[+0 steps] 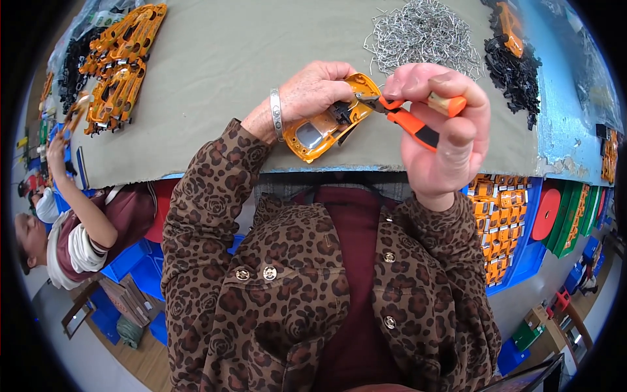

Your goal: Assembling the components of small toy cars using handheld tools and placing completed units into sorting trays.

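Observation:
My left hand (312,97) is closed on an orange toy car body (310,136), holding it tilted above the table's near edge. A black piece (340,112) sits in the shell under my fingers. In my right hand (450,124) is a pair of pliers (410,121) with orange and black handles, its metal jaws at the far end of the car body, by my left fingertips. Whether the jaws grip anything is too small to tell. A pile of bent metal wire pieces (424,36) lies beyond my right hand.
Orange car bodies (121,72) are stacked at the far left, beside black parts (75,75). More black parts (513,78) and an orange body (509,29) lie at the right. A blue crate (529,261) of orange cars stands below the table's right edge. A co-worker (85,215) sits at left.

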Demonstrator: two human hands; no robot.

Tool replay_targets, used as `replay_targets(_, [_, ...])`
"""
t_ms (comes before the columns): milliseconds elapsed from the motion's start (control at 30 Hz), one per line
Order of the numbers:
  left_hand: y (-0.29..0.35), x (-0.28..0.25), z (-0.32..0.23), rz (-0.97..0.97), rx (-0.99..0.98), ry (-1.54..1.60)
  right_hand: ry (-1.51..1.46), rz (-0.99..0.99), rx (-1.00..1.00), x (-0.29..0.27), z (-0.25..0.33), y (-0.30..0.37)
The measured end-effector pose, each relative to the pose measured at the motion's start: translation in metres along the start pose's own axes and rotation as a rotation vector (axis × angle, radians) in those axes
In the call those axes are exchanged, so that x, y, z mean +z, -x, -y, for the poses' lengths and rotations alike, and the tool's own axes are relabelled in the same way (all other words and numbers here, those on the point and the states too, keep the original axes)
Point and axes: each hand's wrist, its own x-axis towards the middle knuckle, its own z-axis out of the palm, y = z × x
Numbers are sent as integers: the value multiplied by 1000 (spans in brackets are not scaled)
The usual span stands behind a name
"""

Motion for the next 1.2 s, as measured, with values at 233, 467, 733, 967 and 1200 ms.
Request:
replay_targets(233, [3, 7, -1, -54, 54, -12, -262, 29, 148, -23, 2, -15])
replay_targets(467, [16, 11, 0, -71, 93, 78, -50, 176, -108, -55, 35, -20])
replay_targets(733, [22, 24, 5, -182, 177, 166, 1324, 22, -205, -171, 74, 49])
replay_targets(967, [24, 26, 4, -253, 158, 195, 1542, 110, -121, -161, 44, 60])
replay_targets(1200, [37, 30, 16, -383, 256, 175, 1620, 171, -36, -158, 44, 55])
